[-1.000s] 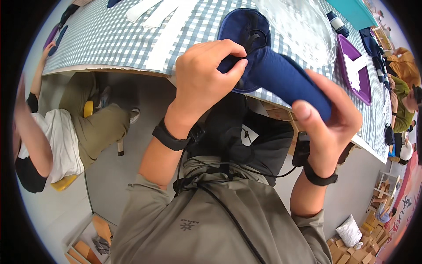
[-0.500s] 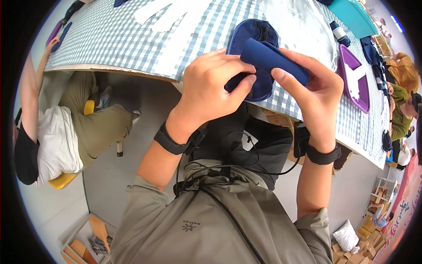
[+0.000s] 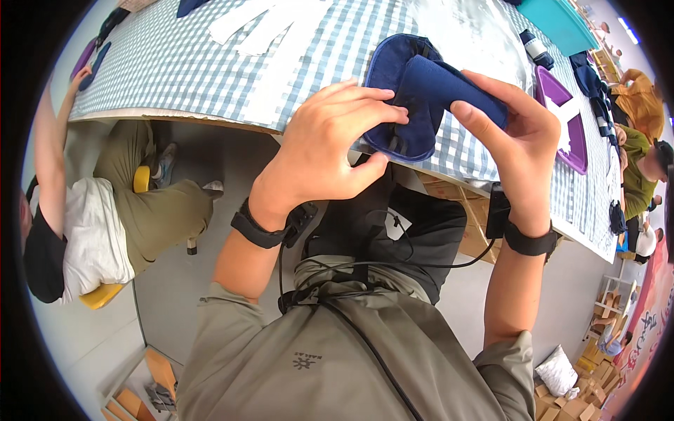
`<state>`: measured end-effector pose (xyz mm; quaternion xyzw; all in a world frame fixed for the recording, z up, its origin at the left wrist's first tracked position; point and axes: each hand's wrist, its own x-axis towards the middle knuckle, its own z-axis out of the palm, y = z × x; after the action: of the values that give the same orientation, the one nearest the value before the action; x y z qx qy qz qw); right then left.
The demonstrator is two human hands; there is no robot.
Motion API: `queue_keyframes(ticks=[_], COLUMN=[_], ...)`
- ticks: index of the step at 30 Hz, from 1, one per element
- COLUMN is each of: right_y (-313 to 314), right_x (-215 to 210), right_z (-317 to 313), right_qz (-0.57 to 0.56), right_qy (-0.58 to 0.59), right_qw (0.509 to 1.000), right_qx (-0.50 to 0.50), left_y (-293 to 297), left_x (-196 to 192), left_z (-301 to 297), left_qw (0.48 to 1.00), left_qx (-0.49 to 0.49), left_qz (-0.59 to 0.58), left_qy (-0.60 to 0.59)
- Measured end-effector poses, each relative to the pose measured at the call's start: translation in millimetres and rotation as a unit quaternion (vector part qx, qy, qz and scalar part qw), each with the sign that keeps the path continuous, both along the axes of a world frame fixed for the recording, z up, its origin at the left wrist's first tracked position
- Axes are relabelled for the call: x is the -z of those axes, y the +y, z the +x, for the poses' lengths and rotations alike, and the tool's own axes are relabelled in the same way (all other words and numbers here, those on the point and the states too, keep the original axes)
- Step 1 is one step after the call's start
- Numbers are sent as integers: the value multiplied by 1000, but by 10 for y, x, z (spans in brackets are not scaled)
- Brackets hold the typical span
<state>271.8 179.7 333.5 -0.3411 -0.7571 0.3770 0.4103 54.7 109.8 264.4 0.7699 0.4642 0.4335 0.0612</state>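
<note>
My right hand (image 3: 525, 137) grips the curled band (image 3: 449, 88) of the navy cloth (image 3: 386, 62); its left part is unrolled by my loosely spread left hand (image 3: 324, 144).

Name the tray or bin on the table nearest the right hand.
The purple tray, partly hidden behind the right hand; the teal bin stands farther away.

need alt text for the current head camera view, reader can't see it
A person's right hand holds one end of a folded navy fabric piece at the near edge of a checked-cloth table, while the left hand is open at the fabric's left side. Farther right are a purple tray and a teal bin; another person sits at left.
</note>
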Motion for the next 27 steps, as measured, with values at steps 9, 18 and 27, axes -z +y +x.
queue_keyframes(ticks=[9,18,27], right_y=[118,-30,-50], right_x=[40,90,70], right_z=[-71,24,157], right_qz=[53,20,-34], right_qy=[-92,-113,-143], right_qw=[994,993,989], right_qx=[-10,8,3], left_y=[5,18,27], left_x=[-25,110,56], left_z=[33,24,84], left_qw=[1000,999,999], left_qx=[16,-11,-16], left_qz=[-6,40,11], left_qy=[2,-6,-38])
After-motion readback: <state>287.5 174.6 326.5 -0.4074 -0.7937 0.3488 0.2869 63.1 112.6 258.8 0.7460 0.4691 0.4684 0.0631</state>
